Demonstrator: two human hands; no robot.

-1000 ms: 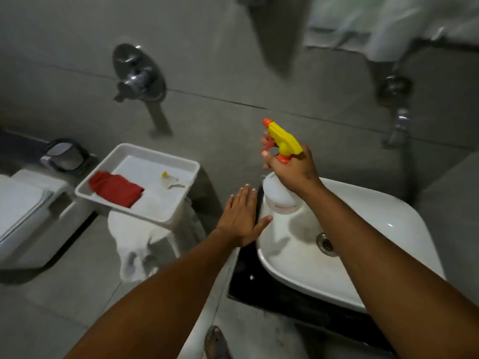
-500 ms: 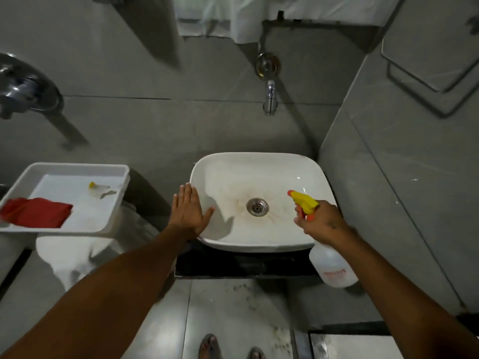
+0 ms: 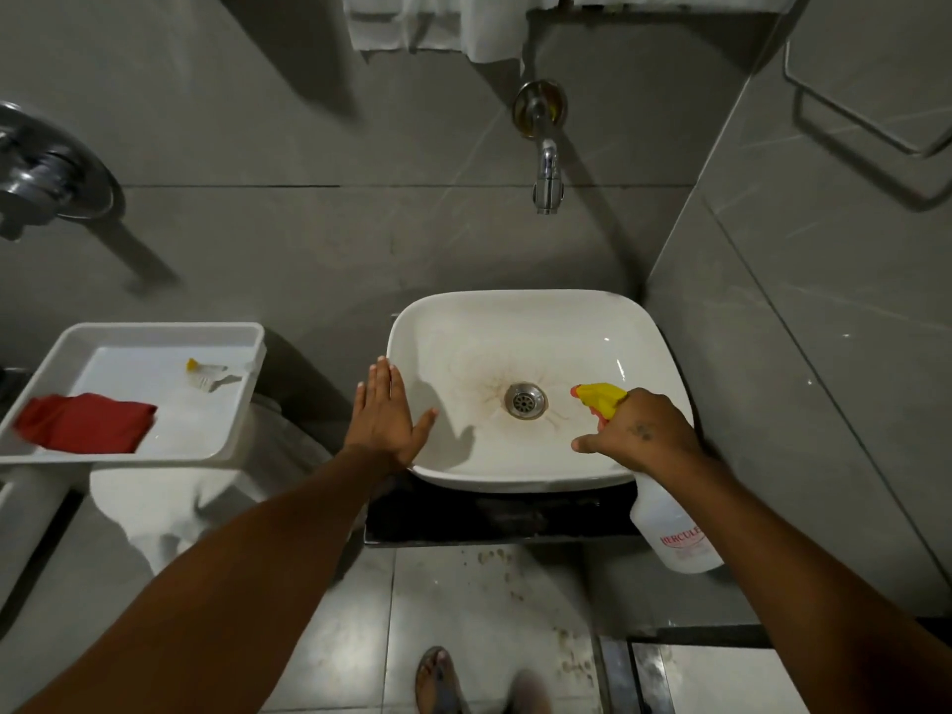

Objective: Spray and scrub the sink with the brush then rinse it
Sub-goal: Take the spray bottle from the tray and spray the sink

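A white square sink (image 3: 608, 322) with brown stains around its metal drain (image 3: 525, 400) sits on a dark counter. My right hand (image 3: 639, 435) grips a white spray bottle (image 3: 672, 528) by its neck; the yellow nozzle (image 3: 597, 396) points left over the basin. My left hand (image 3: 384, 420) lies flat and open on the sink's left rim. A small brush with a yellow tip (image 3: 203, 373) lies in the white tray (image 3: 247, 404) to the left.
A wall tap (image 3: 547, 167) hangs above the sink. The tray also holds a red cloth (image 3: 85, 422) and rests on a white stand. A shower valve (image 3: 46, 177) is on the left wall, towels hang above, and a grey wall stands close on the right.
My view swung from the tray side to square over the sink. My right hand carried the spray bottle from the sink's left to its right side; my left hand stayed on the left rim.
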